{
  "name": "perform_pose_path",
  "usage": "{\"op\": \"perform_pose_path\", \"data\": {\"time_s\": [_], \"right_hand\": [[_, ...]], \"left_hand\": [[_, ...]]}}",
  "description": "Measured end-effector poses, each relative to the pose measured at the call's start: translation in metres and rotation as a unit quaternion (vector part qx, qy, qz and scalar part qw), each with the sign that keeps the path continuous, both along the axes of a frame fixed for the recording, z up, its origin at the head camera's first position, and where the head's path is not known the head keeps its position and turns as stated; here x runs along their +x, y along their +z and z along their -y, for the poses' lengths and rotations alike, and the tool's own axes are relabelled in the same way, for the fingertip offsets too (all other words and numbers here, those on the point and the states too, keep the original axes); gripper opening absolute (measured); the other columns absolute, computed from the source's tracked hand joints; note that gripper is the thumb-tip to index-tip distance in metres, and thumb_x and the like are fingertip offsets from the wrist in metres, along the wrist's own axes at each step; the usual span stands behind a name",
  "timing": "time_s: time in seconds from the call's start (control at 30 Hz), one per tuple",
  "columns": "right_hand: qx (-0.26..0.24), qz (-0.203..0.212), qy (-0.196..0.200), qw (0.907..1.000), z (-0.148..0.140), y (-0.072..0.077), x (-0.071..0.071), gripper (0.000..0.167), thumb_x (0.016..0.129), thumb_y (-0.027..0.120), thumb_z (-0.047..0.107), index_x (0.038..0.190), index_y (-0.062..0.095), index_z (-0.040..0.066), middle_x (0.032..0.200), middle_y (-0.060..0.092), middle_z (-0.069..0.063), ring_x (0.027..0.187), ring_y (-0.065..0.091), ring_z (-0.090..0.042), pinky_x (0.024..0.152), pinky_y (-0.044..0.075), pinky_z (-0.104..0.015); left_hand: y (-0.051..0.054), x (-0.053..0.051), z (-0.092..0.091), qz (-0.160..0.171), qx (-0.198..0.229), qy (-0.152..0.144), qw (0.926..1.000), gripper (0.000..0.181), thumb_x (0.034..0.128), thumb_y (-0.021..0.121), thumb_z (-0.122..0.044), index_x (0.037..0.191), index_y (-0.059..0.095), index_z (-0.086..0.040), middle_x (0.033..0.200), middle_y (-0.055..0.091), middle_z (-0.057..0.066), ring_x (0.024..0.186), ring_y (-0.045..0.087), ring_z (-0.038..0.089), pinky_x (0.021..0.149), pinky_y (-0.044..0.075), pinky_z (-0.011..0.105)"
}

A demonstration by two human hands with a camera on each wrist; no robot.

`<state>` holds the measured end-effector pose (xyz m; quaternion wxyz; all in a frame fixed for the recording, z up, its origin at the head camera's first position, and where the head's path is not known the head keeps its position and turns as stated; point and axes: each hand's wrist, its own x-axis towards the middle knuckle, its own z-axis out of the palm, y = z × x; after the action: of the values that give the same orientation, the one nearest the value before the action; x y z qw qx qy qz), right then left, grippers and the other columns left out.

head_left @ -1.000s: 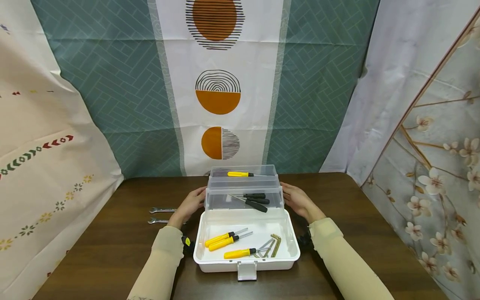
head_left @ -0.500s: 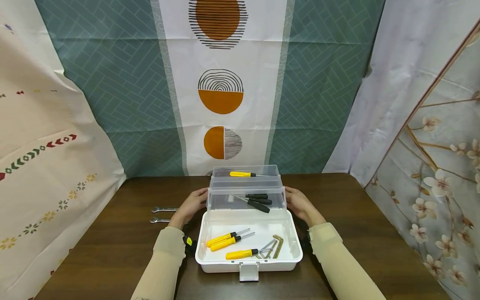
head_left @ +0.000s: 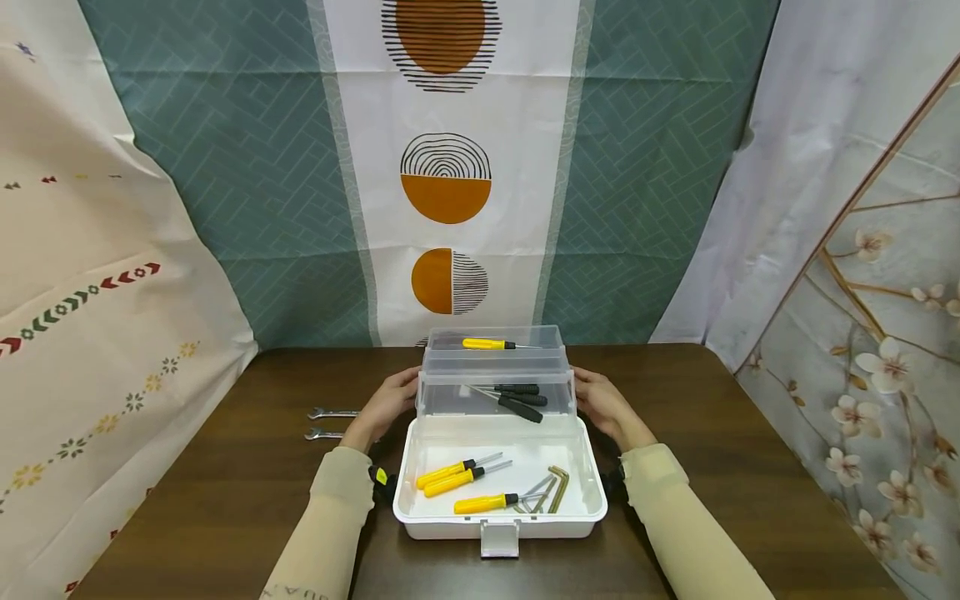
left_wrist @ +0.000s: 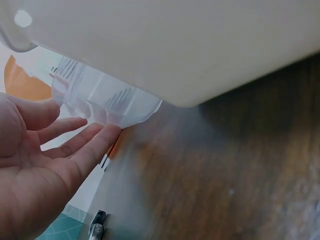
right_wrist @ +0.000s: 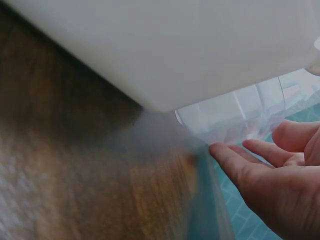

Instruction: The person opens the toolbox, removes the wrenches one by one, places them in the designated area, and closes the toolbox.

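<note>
A white toolbox [head_left: 437,532] stands open in the head view, its clear two-tiered plastic lid [head_left: 442,360] raised at the back. My left hand [head_left: 387,408] touches the lid's left side with fingertips and thumb, fingers nearly straight. On the opposite side, my right hand [head_left: 603,408] touches it the same way. Both wrist views show fingertips against the clear plastic, beyond the box's white wall [left_wrist: 165,50]. Inside the base lie several yellow-handled screwdrivers [head_left: 480,504] and brass-coloured hex keys [head_left: 560,490]. Black-handled screwdrivers [head_left: 520,408] and a yellow screwdriver [head_left: 486,343] show in the lid's tiers.
Two wrenches [head_left: 333,412] lie on the dark wooden table [head_left: 738,500], left of the box and partly hidden by my left arm. A latch [head_left: 499,540] hangs at the box's front. Patterned cloth [head_left: 300,208] hangs behind the table and at both sides.
The whole scene has shifted slightly to the right as the head view turned a little. Both hands stay at the lid's sides, and the toolbox and tools have not visibly moved.
</note>
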<state>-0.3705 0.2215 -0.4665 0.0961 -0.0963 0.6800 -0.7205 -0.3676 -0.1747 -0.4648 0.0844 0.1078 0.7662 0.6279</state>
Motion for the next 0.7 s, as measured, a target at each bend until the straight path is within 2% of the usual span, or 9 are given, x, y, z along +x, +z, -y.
{"op": "perform_pose_path", "data": {"time_s": [0.2, 0.4, 0.5, 0.6, 0.7], "right_hand": [[-0.009, -0.017, -0.019, 0.9996, 0.000, 0.003, -0.002, 0.053, 0.109, 0.041, 0.002, 0.160, 0.028, -0.007, 0.157, 0.041, -0.026, 0.113, 0.059, -0.001, 0.095, 0.051, -0.020], [-0.052, -0.042, -0.025, 0.9974, 0.001, 0.006, -0.002, 0.055, 0.106, 0.039, -0.005, 0.160, 0.027, -0.006, 0.164, 0.031, -0.025, 0.118, 0.057, 0.002, 0.099, 0.048, -0.017], [-0.064, -0.054, -0.038, 0.9958, 0.001, 0.008, 0.000, 0.054, 0.106, 0.041, -0.007, 0.159, 0.029, -0.007, 0.160, 0.039, -0.020, 0.116, 0.059, 0.002, 0.098, 0.050, -0.018], [-0.069, -0.074, -0.045, 0.9938, 0.000, 0.014, 0.003, 0.052, 0.107, 0.044, -0.005, 0.157, 0.032, -0.009, 0.149, 0.053, -0.012, 0.114, 0.062, -0.002, 0.097, 0.051, -0.020], [-0.078, -0.092, -0.053, 0.9913, -0.001, 0.020, 0.006, 0.050, 0.106, 0.044, -0.007, 0.155, 0.034, -0.012, 0.138, 0.059, -0.004, 0.113, 0.064, -0.005, 0.095, 0.052, -0.021]], "left_hand": [[0.008, -0.002, 0.001, -0.010, 0.018, 0.000, 0.9998, 0.050, 0.1135, 0.040, -0.013, 0.161, 0.031, 0.002, 0.157, 0.043, 0.027, 0.142, 0.046, 0.043, 0.117, 0.037, 0.057], [0.016, 0.002, 0.002, -0.037, 0.026, 0.014, 0.9989, 0.052, 0.1120, 0.046, -0.012, 0.161, 0.033, 0.000, 0.159, 0.041, 0.023, 0.142, 0.048, 0.040, 0.117, 0.038, 0.053], [0.019, 0.004, 0.002, -0.051, 0.030, 0.018, 0.9981, 0.051, 0.1111, 0.048, -0.011, 0.160, 0.035, 0.000, 0.159, 0.041, 0.022, 0.139, 0.050, 0.039, 0.116, 0.040, 0.052], [0.024, 0.007, 0.001, -0.069, 0.030, 0.027, 0.9968, 0.050, 0.1098, 0.051, -0.011, 0.157, 0.040, -0.001, 0.156, 0.045, 0.022, 0.137, 0.052, 0.039, 0.114, 0.042, 0.053], [0.032, 0.011, 0.001, -0.084, 0.024, 0.033, 0.9956, 0.048, 0.1087, 0.054, -0.011, 0.155, 0.044, -0.001, 0.153, 0.048, 0.022, 0.136, 0.052, 0.040, 0.113, 0.043, 0.055]]}}
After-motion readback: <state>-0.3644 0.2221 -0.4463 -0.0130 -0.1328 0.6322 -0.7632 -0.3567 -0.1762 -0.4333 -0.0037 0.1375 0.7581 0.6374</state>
